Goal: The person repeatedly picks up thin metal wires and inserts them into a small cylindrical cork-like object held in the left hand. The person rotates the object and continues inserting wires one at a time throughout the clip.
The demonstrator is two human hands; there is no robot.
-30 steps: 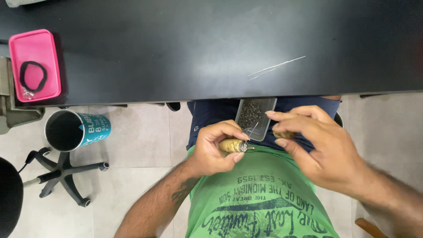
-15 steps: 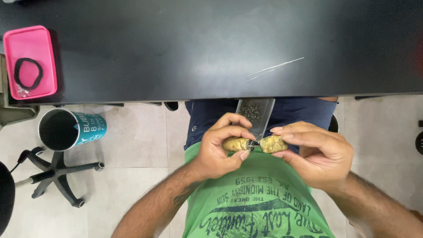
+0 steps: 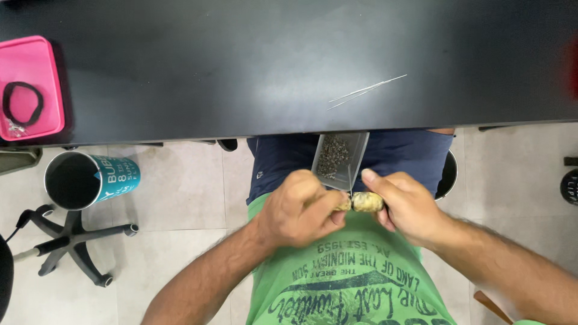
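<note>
Forearms reach in from below and meet over the lap, in front of the green shirt (image 3: pixel 349 289). Left hand (image 3: pixel 299 207) is curled shut around one yellowish-brown pod piece (image 3: pixel 343 204), mostly hidden in its fist; right hand (image 3: pixel 408 207) pinches the other pod half (image 3: pixel 367 201) between thumb and fingers, the two pieces touching end to end. Just beyond the hands, a clear rectangular container (image 3: pixel 340 161) of small dark seeds rests on the lap at the black surface's (image 3: pixel 241 66) edge. Farther left, a pink tray (image 3: pixel 51 66) holds a black band (image 3: pixel 23 103), and a teal cup (image 3: pixel 90 179) stands on the floor.
</note>
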